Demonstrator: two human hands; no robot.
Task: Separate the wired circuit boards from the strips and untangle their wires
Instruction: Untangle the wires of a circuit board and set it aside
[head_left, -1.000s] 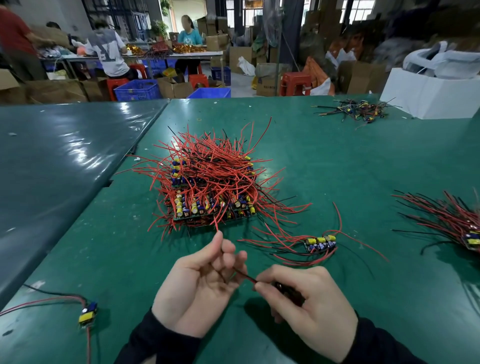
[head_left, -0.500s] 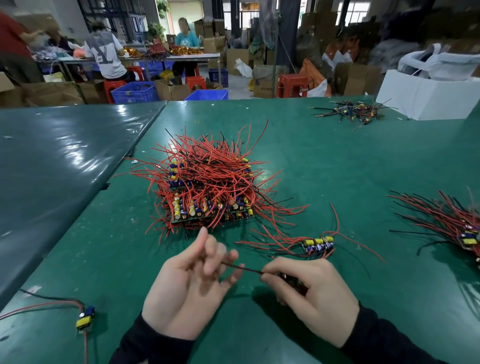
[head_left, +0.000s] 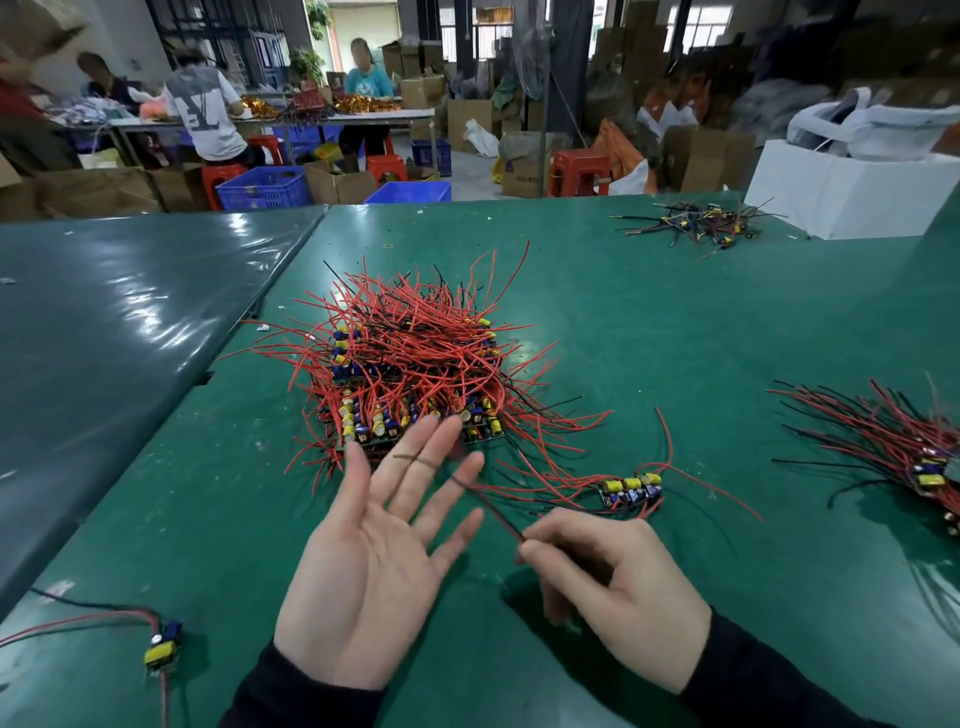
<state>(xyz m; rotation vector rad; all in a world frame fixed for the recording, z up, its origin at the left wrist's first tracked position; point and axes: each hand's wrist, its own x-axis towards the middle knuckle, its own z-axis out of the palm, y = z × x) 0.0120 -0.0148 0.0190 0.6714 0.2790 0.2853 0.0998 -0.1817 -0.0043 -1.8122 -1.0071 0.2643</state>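
My left hand (head_left: 382, 561) is spread flat, palm up, fingers straight, with a thin dark wire (head_left: 485, 504) lying across the fingertips. My right hand (head_left: 613, 587) is curled, thumb and forefinger pinching the near end of that wire. Just beyond my right hand lies a short strip of boards (head_left: 631, 491) trailing red wires. The big tangled heap of wired boards (head_left: 410, 374) sits farther out on the green table (head_left: 675, 322), behind my left fingertips.
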